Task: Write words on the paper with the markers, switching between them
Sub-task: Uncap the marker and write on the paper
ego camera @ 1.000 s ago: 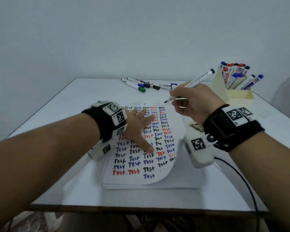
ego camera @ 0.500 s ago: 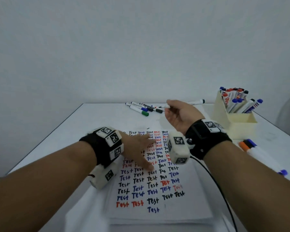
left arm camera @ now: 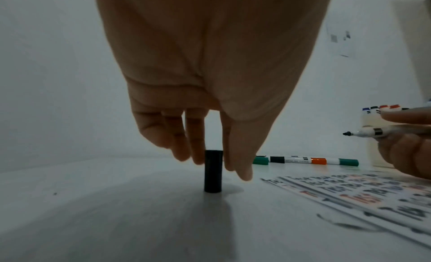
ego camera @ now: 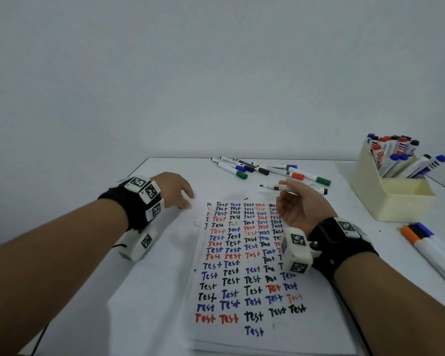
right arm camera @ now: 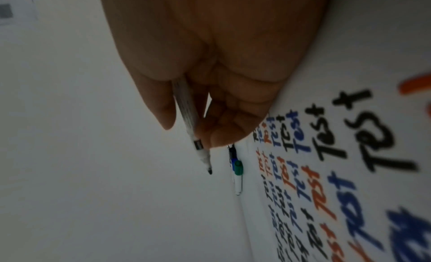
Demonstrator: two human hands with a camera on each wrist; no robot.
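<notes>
Centre frame of the head view, the paper (ego camera: 252, 265) lies flat on the white table (ego camera: 162, 291), packed with rows of "Test" in black, blue and red. Just above its top right corner the right hand (ego camera: 302, 206) is turned palm up, fingers curled round an uncapped black marker (ego camera: 280, 187), its tip pointing toward the left of the picture. The right wrist view confirms it: thumb and fingers pinch the pale barrel (right arm camera: 186, 107), black tip clear of the table.

Over on the left, the left hand (ego camera: 174, 188) hangs down beside the paper's top left corner. Look at the left wrist view: a small black cap (left arm camera: 213, 171) stands upright on the table, and the fingertips (left arm camera: 197, 155) come down on either side of its top, loosely straight. Whether they actually touch it, I can't tell.

At the far edge of the table, upper middle of the head view, a loose bunch of markers (ego camera: 267, 170) lies scattered, with green, blue, black and orange caps showing. Upper right, a cream holder (ego camera: 391, 201) stands full of upright markers (ego camera: 396, 155). Along the right edge, three thick markers (ego camera: 427, 245) lie side by side, with orange, black and blue caps.
</notes>
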